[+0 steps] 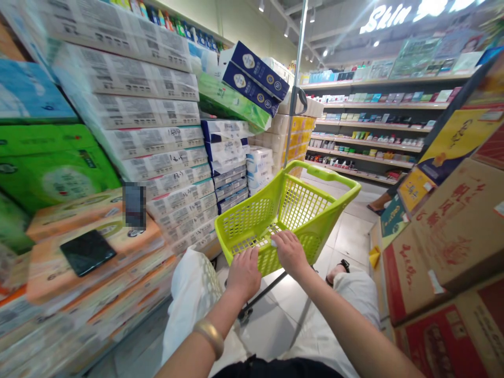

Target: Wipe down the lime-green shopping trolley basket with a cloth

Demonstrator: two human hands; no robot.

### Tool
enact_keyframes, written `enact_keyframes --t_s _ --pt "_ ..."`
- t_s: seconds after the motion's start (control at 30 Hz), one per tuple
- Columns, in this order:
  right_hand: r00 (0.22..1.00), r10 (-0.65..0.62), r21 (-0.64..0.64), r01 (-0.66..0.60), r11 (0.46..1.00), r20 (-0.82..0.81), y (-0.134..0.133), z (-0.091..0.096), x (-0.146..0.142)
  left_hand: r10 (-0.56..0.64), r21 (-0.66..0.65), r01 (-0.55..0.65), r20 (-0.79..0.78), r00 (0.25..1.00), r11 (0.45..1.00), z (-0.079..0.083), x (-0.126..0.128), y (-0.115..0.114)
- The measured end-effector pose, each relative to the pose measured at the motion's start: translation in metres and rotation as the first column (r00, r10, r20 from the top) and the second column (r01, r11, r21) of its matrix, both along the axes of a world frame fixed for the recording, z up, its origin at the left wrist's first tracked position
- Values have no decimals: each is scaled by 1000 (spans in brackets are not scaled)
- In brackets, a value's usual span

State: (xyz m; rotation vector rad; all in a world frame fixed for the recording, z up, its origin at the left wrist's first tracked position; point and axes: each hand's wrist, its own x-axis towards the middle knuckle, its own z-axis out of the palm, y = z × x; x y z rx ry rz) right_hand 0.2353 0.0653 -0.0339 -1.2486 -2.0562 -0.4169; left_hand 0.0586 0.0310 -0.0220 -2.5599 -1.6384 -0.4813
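Note:
Right in front of me stands a lime-green plastic shopping cart [303, 247] with perforated sides and a loop handle at its far end. My left hand [244, 269] is curled over the near rim, fingertips on the inner side. Just to the right, my right hand [289, 253] grips the same rim, with a small white spot at its fingers that I cannot make out. The cart's basket shows its bare lattice floor. A gold bangle [208, 337] circles my left wrist.
Stacked tissue packs [157, 136] rise on the left. A black phone [87, 252] lies on orange packs [129, 247]. Cardboard cartons [452, 226] line the right side. A metal pole [295, 79] stands behind the cart. Farther back are product shelves [366, 107] and a person's foot [376, 210].

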Motion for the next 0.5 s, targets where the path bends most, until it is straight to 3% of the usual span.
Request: enact_keyframes --t_s 0.07,0.17,0.33,0.43,0.5 --pt "995 -86 2 86 996 -54 4 1 10 4 5 -4 3 1000 1000 -1 2 0" --pt "986 -134 -2 135 991 -97 -1 -2 -1 14 8 -14 10 1000 1000 -2 6 0" --pt "997 -3 -3 3 1000 -79 -13 -7 -24 2 3 -2 11 1000 1000 -2 5 -2" --pt "999 39 13 -38 999 -15 -9 -2 -8 -10 5 10 5 1000 1000 -3 2 -3" --pt "1000 -7 19 8 1000 -20 -4 1 4 -11 9 11 4 1000 1000 -3 2 -4"
